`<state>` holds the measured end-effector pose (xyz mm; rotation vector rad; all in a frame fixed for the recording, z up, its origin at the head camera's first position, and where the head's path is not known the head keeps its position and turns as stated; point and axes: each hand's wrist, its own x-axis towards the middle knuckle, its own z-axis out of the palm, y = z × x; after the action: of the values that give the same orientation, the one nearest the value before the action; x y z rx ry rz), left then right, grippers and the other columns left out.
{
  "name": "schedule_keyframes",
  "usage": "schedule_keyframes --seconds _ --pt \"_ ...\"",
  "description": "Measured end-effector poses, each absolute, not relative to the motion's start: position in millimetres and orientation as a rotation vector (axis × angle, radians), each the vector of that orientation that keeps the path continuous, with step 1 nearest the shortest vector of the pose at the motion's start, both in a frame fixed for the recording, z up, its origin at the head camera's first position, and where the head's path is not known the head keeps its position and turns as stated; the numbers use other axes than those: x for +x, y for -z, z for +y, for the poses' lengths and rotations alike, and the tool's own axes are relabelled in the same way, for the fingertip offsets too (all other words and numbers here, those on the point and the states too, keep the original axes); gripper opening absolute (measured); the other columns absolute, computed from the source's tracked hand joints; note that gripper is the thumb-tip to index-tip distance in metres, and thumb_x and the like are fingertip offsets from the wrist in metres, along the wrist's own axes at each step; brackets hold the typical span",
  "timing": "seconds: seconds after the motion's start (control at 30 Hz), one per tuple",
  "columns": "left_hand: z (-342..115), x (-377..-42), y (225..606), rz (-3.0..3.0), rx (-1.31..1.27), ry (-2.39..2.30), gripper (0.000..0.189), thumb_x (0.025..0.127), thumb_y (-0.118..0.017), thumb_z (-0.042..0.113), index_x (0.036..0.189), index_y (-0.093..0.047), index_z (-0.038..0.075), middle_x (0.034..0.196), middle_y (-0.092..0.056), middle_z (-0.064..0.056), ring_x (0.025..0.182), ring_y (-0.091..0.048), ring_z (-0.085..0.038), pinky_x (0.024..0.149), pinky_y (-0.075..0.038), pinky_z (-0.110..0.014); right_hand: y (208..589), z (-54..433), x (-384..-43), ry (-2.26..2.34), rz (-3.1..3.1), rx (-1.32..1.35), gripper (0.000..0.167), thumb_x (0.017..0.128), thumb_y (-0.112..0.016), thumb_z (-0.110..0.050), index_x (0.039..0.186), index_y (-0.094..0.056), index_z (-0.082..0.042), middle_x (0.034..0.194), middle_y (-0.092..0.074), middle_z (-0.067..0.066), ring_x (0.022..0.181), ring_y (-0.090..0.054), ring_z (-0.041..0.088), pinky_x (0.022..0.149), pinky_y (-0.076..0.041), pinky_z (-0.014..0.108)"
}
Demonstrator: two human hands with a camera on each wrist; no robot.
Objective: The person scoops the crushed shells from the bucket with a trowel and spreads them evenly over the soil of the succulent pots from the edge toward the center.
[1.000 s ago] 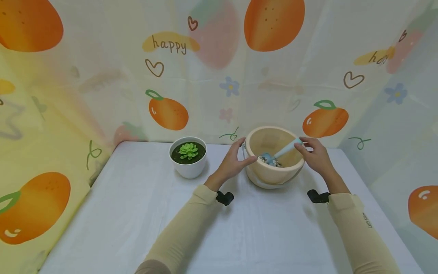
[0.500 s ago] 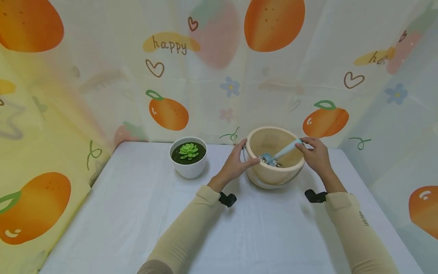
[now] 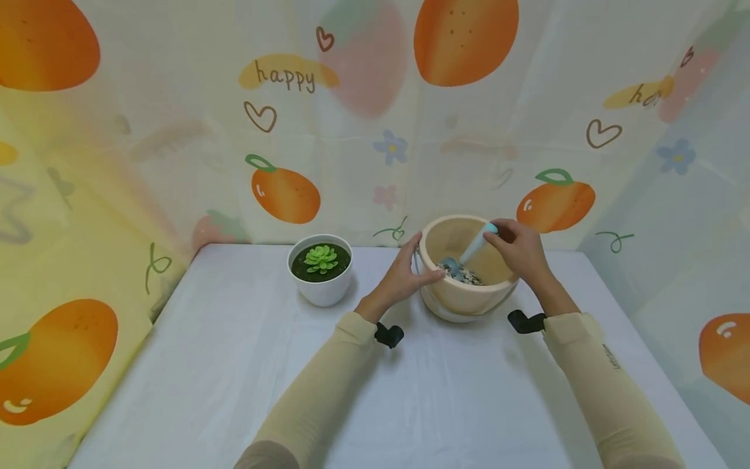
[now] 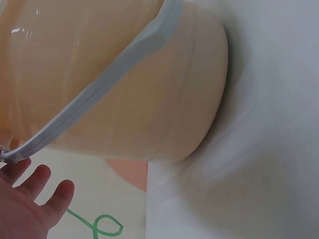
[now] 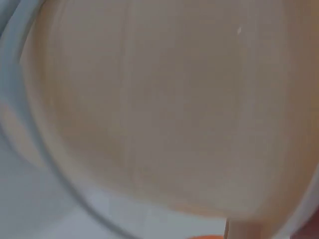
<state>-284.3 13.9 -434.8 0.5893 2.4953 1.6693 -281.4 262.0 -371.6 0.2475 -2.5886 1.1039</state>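
A cream bucket (image 3: 469, 301) with a pale blue-grey bail handle (image 4: 99, 94) stands on the table. My left hand (image 3: 404, 277) rests against its left rim, thumb at the front edge and fingers stretched along the side. In the left wrist view, several fingers (image 4: 57, 199) are spread beside the bucket wall. With thumb and fingers, my right hand (image 3: 518, 251) pinches the end of a small light-blue shovel (image 3: 476, 246). The shovel slants down into the bucket, its blade in a speckled white-and-dark granular mix (image 3: 469, 277). The right wrist view mostly shows the bucket's blurred outer wall (image 5: 164, 99).
Left of the bucket stands a white pot (image 3: 322, 292) with a green succulent (image 3: 321, 259) in dark soil. A white cloth covers the table (image 3: 234, 365). Fruit-printed curtains (image 3: 351, 163) hang close behind the bucket and along both sides.
My right hand has moved left and slightly up over the bucket, tipping the shovel more upright. My left hand has shifted slightly right and now touches the bucket's rim with the thumb.
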Motion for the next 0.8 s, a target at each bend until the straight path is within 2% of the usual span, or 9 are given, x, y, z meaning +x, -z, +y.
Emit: schedule_keyframes --seconds 0.17,0.27,0.33,0.43,0.57,0.67,0.8 --pt "14.4 -286.4 435.6 2.432 0.612 -1.687 0.099 0.083 -0.072 0.039 0.158 -0.01 0.018 0.164 -0.017 -0.006 0.151 -0.019 -0.024 0.118 -0.028 -0.05 368.4 248.2 -289.5 -1.349 -2.614 0.175 0.042 0.095 -0.064 -0.027 0.122 -0.06 0.005 0.105 -0.066 0.021 0.076 -0.062 0.003 0.068 -0.053 0.014" --pt "14.8 -286.7 436.2 2.396 0.621 -1.708 0.099 0.084 -0.071 0.038 0.158 -0.008 0.017 0.164 -0.015 -0.006 0.15 -0.019 -0.024 0.115 -0.032 -0.052 366.7 240.0 -292.4 -1.408 -2.65 0.114 0.038 0.094 -0.065 -0.027 0.112 -0.062 0.006 0.097 -0.065 0.014 0.07 -0.059 -0.001 0.068 -0.054 0.016" --pt "14.7 -287.3 436.1 2.385 0.63 -1.716 0.099 0.085 -0.07 0.036 0.158 -0.006 0.017 0.164 -0.014 -0.006 0.151 -0.018 -0.024 0.114 -0.033 -0.053 364.9 234.6 -292.9 -1.392 -2.697 0.088 0.035 0.094 -0.065 -0.028 0.105 -0.063 0.005 0.092 -0.065 0.011 0.07 -0.06 0.002 0.068 -0.054 0.017" --pt "14.2 -288.5 435.2 2.379 0.63 -1.722 0.1 0.085 -0.07 0.035 0.158 -0.005 0.016 0.164 -0.015 -0.007 0.15 -0.02 -0.023 0.114 -0.032 -0.052 361.9 227.7 -291.9 -1.325 -2.754 0.084 0.032 0.094 -0.066 -0.028 0.097 -0.063 0.004 0.087 -0.067 0.012 0.072 -0.066 0.013 0.067 -0.053 0.019" --pt "13.9 -288.7 434.3 2.357 0.619 -1.735 0.099 0.085 -0.07 0.034 0.158 -0.005 0.016 0.163 -0.019 -0.007 0.146 -0.028 -0.024 0.112 -0.036 -0.052 359.9 223.0 -289.5 -1.289 -2.773 0.125 0.032 0.094 -0.065 -0.028 0.097 -0.063 0.004 0.089 -0.067 0.018 0.082 -0.069 0.03 0.068 -0.055 0.021" --pt "14.3 -288.7 435.1 2.33 0.616 -1.745 0.099 0.085 -0.069 0.034 0.158 -0.004 0.017 0.162 -0.021 -0.007 0.143 -0.031 -0.024 0.112 -0.036 -0.052 359.3 222.6 -287.6 -1.273 -2.766 0.192 0.031 0.095 -0.063 -0.026 0.098 -0.063 0.005 0.09 -0.067 0.019 0.085 -0.069 0.032 0.07 -0.057 0.023" --pt "13.6 -287.3 435.8 2.306 0.615 -1.748 0.099 0.086 -0.069 0.036 0.158 -0.004 0.019 0.162 -0.02 -0.006 0.145 -0.029 -0.024 0.113 -0.034 -0.053 357.7 225.2 -285.5 -1.184 -2.742 0.322 0.027 0.095 -0.063 -0.023 0.1 -0.063 0.004 0.089 -0.067 0.019 0.081 -0.066 0.028 0.07 -0.056 0.024"
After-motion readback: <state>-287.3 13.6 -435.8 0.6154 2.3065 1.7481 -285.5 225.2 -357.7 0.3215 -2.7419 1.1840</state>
